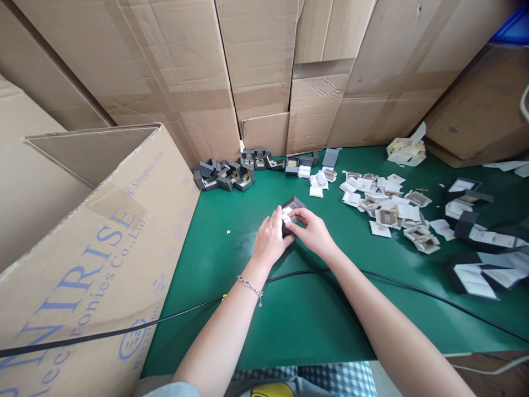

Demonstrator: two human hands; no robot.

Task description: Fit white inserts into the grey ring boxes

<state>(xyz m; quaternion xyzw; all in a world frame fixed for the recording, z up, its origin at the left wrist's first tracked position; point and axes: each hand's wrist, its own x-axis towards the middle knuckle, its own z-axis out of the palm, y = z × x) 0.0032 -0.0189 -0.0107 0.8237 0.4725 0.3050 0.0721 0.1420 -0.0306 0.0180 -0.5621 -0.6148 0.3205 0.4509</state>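
Observation:
Near the middle of the green table, my left hand (270,237) wraps round a small dark hinged box (294,203) whose lid stands raised. My right hand (312,231) pinches a white padded insert (286,216) at the box's opening; whether it is inside or just above the box I cannot tell. Fingers of both hands cover most of the box's body. Beyond them, white inserts (317,181) lie in a small pile beside an open dark box (292,165).
Several open dark boxes (225,175) line the back left. White and brown insert pieces (384,201) are scattered at right, near more open boxes (475,270). A large carton (124,231) borders the left. A black cable (372,273) crosses the green table (289,325). A tissue pack (407,151) sits at back right.

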